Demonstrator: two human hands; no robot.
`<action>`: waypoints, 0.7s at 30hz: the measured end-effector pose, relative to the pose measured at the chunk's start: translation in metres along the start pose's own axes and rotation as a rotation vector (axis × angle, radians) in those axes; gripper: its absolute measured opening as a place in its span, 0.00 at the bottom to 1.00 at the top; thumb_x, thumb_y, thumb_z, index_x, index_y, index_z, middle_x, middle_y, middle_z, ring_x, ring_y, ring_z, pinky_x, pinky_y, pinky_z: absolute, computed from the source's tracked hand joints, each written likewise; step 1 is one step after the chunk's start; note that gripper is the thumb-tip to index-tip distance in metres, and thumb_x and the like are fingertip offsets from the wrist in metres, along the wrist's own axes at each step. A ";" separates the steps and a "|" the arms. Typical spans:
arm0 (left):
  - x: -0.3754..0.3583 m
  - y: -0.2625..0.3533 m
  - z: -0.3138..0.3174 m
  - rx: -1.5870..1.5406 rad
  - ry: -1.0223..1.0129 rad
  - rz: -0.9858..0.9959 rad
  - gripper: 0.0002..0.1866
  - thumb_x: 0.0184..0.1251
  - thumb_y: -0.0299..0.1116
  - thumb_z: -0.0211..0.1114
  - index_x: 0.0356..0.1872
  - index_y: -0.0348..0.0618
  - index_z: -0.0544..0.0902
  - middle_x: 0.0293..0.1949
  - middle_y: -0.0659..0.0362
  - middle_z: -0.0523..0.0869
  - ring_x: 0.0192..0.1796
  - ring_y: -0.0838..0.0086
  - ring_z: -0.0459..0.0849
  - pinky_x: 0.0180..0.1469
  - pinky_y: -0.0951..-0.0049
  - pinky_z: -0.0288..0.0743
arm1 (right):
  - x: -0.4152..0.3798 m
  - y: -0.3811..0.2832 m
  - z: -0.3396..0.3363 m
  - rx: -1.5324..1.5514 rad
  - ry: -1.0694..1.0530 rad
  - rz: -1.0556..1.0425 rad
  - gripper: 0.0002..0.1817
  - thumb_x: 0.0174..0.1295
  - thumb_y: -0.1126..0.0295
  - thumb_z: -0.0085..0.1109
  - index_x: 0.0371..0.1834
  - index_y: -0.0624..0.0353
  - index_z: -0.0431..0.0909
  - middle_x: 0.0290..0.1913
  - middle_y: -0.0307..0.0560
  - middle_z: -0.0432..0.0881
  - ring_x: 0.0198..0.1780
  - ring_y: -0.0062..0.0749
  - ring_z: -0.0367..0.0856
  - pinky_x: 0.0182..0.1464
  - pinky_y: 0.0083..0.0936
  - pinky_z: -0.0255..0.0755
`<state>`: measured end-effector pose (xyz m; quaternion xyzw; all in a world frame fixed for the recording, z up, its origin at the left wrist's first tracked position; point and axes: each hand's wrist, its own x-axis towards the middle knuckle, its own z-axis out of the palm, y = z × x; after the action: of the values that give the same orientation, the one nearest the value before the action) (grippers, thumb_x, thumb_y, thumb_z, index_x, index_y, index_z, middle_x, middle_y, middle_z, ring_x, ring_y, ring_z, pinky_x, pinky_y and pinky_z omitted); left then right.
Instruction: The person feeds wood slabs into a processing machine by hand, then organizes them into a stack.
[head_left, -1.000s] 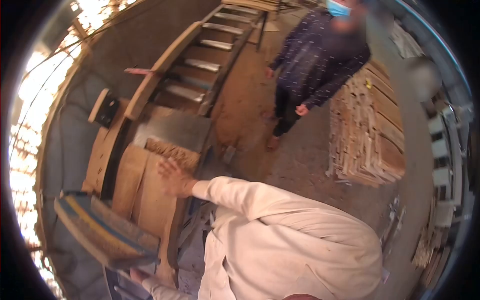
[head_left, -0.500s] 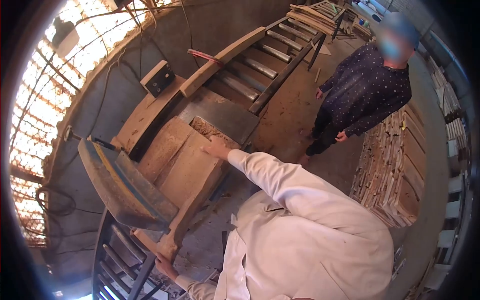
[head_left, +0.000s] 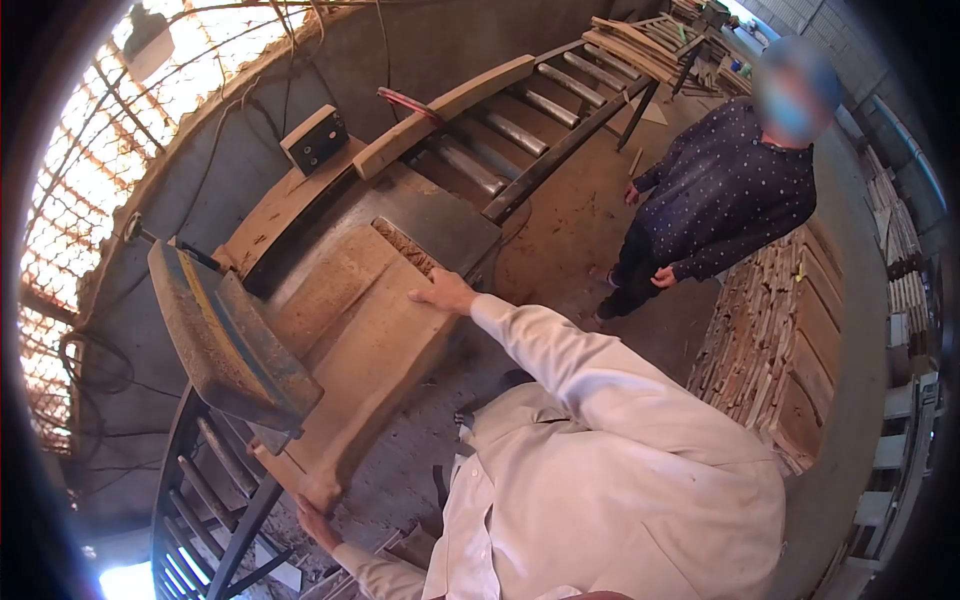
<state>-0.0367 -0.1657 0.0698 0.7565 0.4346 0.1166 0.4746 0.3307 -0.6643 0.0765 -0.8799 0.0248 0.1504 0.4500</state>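
A long wooden board lies flat on the dusty metal machine table, its near edge curved. My right hand is closed on its upper right end, thumb and fingers at the edge beside a sawdust-filled slot. Lower left, my left hand is closed at the board's other end, its fingertips partly hidden under the wood. A worn guard with a yellow-blue stripe stands over the board's left part, close to its lower end. What is under the guard is hidden.
Roller conveyors extend from the table at upper right and at lower left. A wooden fence with a red clamp runs along the back. At right, a person stands beside stacked boards.
The view has shifted slightly, so the machine sits further left. My right hand has moved a little away from the slot, toward my body, still at the board's end.
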 end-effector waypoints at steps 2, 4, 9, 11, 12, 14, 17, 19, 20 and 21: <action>-0.028 -0.028 0.010 -0.024 0.035 0.064 0.35 0.77 0.61 0.56 0.51 0.28 0.82 0.44 0.47 0.87 0.39 0.64 0.85 0.34 0.63 0.79 | -0.028 0.023 -0.020 0.079 -0.007 0.035 0.38 0.55 0.42 0.72 0.56 0.66 0.79 0.55 0.65 0.84 0.59 0.53 0.83 0.61 0.41 0.74; -0.064 -0.025 0.018 -0.056 -0.007 -0.004 0.35 0.78 0.59 0.57 0.54 0.26 0.82 0.46 0.47 0.87 0.43 0.65 0.86 0.43 0.63 0.80 | -0.048 0.043 -0.046 0.060 0.007 0.030 0.37 0.55 0.41 0.73 0.54 0.65 0.80 0.52 0.64 0.85 0.56 0.52 0.84 0.58 0.41 0.76; -0.153 0.009 0.024 0.007 -0.030 -0.059 0.33 0.79 0.57 0.57 0.48 0.26 0.82 0.40 0.49 0.87 0.39 0.68 0.83 0.40 0.65 0.78 | -0.096 0.075 -0.120 0.024 0.041 0.003 0.37 0.52 0.40 0.75 0.47 0.67 0.82 0.45 0.63 0.88 0.47 0.50 0.88 0.49 0.39 0.79; -0.199 0.072 0.035 0.014 -0.036 -0.047 0.30 0.81 0.54 0.56 0.45 0.27 0.83 0.37 0.52 0.87 0.38 0.69 0.83 0.41 0.67 0.78 | -0.103 0.083 -0.150 0.039 0.053 -0.009 0.38 0.52 0.40 0.76 0.47 0.68 0.82 0.42 0.62 0.88 0.45 0.49 0.89 0.48 0.39 0.79; -0.216 0.095 0.039 0.001 -0.046 -0.061 0.30 0.81 0.53 0.56 0.44 0.27 0.83 0.37 0.52 0.87 0.38 0.69 0.83 0.42 0.67 0.78 | -0.105 0.084 -0.165 0.053 0.043 -0.008 0.38 0.52 0.40 0.76 0.48 0.69 0.82 0.44 0.63 0.88 0.46 0.48 0.88 0.49 0.38 0.79; -0.228 0.092 0.028 0.061 -0.137 -0.071 0.28 0.80 0.51 0.59 0.52 0.27 0.80 0.42 0.52 0.86 0.41 0.70 0.83 0.42 0.67 0.78 | -0.110 0.092 -0.196 0.074 0.020 -0.002 0.39 0.52 0.40 0.76 0.51 0.69 0.82 0.46 0.63 0.87 0.48 0.46 0.88 0.50 0.37 0.79; -0.263 0.132 0.042 0.100 0.022 0.145 0.30 0.78 0.49 0.62 0.64 0.30 0.74 0.53 0.50 0.83 0.49 0.70 0.82 0.47 0.69 0.79 | -0.101 0.114 -0.220 0.304 0.062 -0.119 0.38 0.57 0.43 0.74 0.57 0.68 0.82 0.52 0.60 0.86 0.52 0.40 0.86 0.56 0.34 0.77; -0.289 0.180 0.044 -0.048 -0.064 0.065 0.33 0.77 0.45 0.63 0.71 0.32 0.67 0.62 0.48 0.77 0.60 0.66 0.79 0.59 0.67 0.75 | -0.107 0.089 -0.242 0.474 0.021 -0.076 0.37 0.61 0.44 0.71 0.61 0.66 0.80 0.55 0.56 0.85 0.56 0.37 0.83 0.60 0.31 0.74; -0.299 0.202 0.044 -0.119 -0.100 0.020 0.33 0.77 0.45 0.64 0.72 0.32 0.66 0.63 0.47 0.76 0.61 0.65 0.79 0.62 0.66 0.74 | -0.110 0.080 -0.254 0.555 0.003 -0.051 0.36 0.63 0.45 0.69 0.63 0.65 0.79 0.57 0.54 0.85 0.58 0.35 0.82 0.62 0.30 0.72; -0.307 0.211 0.045 -0.191 -0.135 -0.029 0.32 0.77 0.44 0.64 0.72 0.32 0.66 0.63 0.47 0.76 0.63 0.64 0.78 0.64 0.65 0.72 | -0.106 0.080 -0.263 0.621 -0.033 -0.092 0.35 0.65 0.45 0.67 0.64 0.64 0.79 0.57 0.53 0.85 0.59 0.34 0.81 0.63 0.29 0.71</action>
<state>-0.0776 -0.4657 0.2914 0.7077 0.3996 0.0995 0.5741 0.2784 -0.9317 0.1882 -0.6981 0.0224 0.1292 0.7039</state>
